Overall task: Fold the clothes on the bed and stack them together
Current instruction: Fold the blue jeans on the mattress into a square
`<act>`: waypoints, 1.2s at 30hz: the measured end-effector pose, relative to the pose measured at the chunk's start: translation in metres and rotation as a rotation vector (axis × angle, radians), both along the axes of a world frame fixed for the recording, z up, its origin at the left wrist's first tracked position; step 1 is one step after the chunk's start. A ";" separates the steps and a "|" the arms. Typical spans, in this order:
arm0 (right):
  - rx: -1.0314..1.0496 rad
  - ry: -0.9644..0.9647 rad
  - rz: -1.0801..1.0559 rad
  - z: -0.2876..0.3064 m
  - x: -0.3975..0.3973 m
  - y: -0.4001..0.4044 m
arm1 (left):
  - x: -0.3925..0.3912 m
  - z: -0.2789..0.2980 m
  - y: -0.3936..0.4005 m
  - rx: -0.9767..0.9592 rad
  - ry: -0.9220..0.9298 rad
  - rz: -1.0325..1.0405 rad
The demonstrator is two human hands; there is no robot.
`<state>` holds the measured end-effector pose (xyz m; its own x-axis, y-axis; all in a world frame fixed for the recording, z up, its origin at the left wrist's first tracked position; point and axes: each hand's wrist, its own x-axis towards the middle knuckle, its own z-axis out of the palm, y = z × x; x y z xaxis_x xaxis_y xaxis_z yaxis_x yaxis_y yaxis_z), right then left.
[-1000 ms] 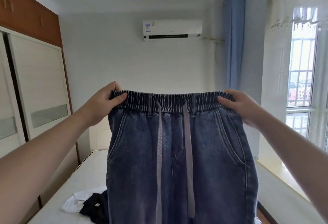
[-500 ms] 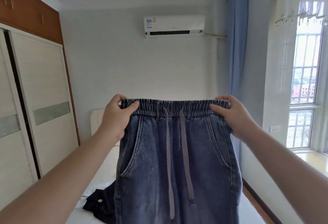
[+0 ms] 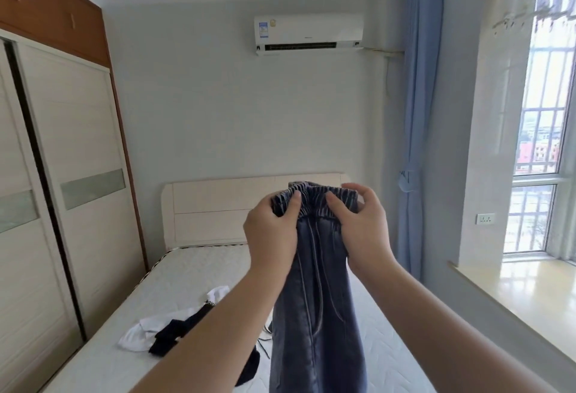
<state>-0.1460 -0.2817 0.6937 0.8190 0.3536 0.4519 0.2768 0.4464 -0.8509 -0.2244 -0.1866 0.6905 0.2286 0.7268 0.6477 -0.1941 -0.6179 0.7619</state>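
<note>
Fingers of both hands curled round jeans waistband above white bed, wardrobe alongside.

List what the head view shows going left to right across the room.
wardrobe → white and dark clothes on the bed → left hand → jeans → right hand → blue curtain → window

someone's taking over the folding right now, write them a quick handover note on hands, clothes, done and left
Left hand and right hand both grip the waistband of the blue jeans, brought together so the jeans hang doubled lengthwise above the bed.
A white garment and a dark garment lie crumpled and unfolded on the mattress.
Done: first lengthwise fold of the jeans, in the air.
Left: finish folding the jeans, fold the others, stack everything. No stack is visible yet.
</note>
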 end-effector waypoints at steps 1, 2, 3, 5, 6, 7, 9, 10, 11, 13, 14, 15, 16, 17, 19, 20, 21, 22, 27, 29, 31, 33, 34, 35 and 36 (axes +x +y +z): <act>0.004 -0.004 0.010 -0.001 -0.005 0.000 | 0.001 -0.002 -0.003 0.019 0.013 0.008; -0.001 -0.007 0.022 -0.003 -0.009 0.000 | 0.003 -0.005 -0.005 0.019 0.020 0.016; -0.011 -0.006 0.034 -0.005 -0.013 0.001 | 0.004 -0.007 -0.005 -0.002 0.019 0.014; -0.039 -0.008 0.065 -0.012 -0.020 0.004 | 0.006 -0.011 -0.005 -0.082 0.000 -0.026; -0.037 0.000 0.101 -0.016 -0.022 0.005 | 0.006 -0.013 -0.005 -0.122 -0.011 -0.049; -0.016 0.024 0.166 -0.020 -0.024 0.006 | 0.005 -0.014 -0.005 -0.158 -0.023 -0.068; 0.027 0.067 0.297 -0.030 -0.026 0.009 | 0.003 -0.018 -0.005 -0.232 -0.042 -0.103; 0.027 0.067 0.333 -0.034 -0.026 0.009 | 0.003 -0.019 -0.005 -0.265 -0.047 -0.119; 0.028 0.062 0.365 -0.039 -0.024 0.010 | 0.002 -0.021 -0.004 -0.296 -0.051 -0.144; 0.038 0.047 0.448 -0.046 -0.021 0.012 | 0.003 -0.025 -0.003 -0.357 -0.063 -0.229; 0.044 0.050 0.483 -0.047 -0.019 0.012 | 0.002 -0.026 -0.002 -0.379 -0.072 -0.283; 0.046 0.057 0.505 -0.049 -0.015 0.013 | 0.002 -0.028 -0.001 -0.388 -0.077 -0.329; 0.052 0.067 0.527 -0.049 -0.013 0.013 | 0.002 -0.029 0.001 -0.385 -0.077 -0.360; 0.057 0.075 0.543 -0.047 -0.010 0.013 | 0.001 -0.031 0.003 -0.375 -0.072 -0.371; 0.059 0.088 0.596 -0.043 -0.001 0.010 | 0.000 -0.032 0.008 -0.347 -0.065 -0.332; 0.063 0.083 0.604 -0.040 0.003 0.007 | -0.001 -0.032 0.010 -0.331 -0.066 -0.298; 0.071 0.073 0.576 -0.037 0.009 0.004 | -0.002 -0.032 0.012 -0.310 -0.061 -0.267; 0.079 0.067 0.524 -0.035 0.015 0.001 | -0.004 -0.031 0.015 -0.281 -0.050 -0.250; -0.183 -0.083 0.151 -0.046 0.061 -0.003 | -0.017 -0.029 0.026 -0.105 0.024 -0.347; -0.341 -0.095 0.330 -0.057 0.070 0.000 | -0.022 -0.025 0.026 -0.074 0.041 -0.413; -0.396 -0.024 0.463 -0.062 0.071 0.001 | -0.026 -0.022 0.025 -0.049 0.055 -0.456; -0.374 -0.001 0.466 -0.060 0.069 0.000 | -0.032 -0.019 0.024 -0.031 0.073 -0.494; -0.352 -0.003 0.433 -0.058 0.068 -0.001 | -0.035 -0.018 0.024 -0.025 0.085 -0.513; -0.324 -0.002 0.397 -0.058 0.069 -0.001 | -0.037 -0.018 0.025 -0.007 0.107 -0.520; -0.296 -0.001 0.371 -0.056 0.069 -0.002 | -0.041 -0.018 0.027 0.032 0.139 -0.516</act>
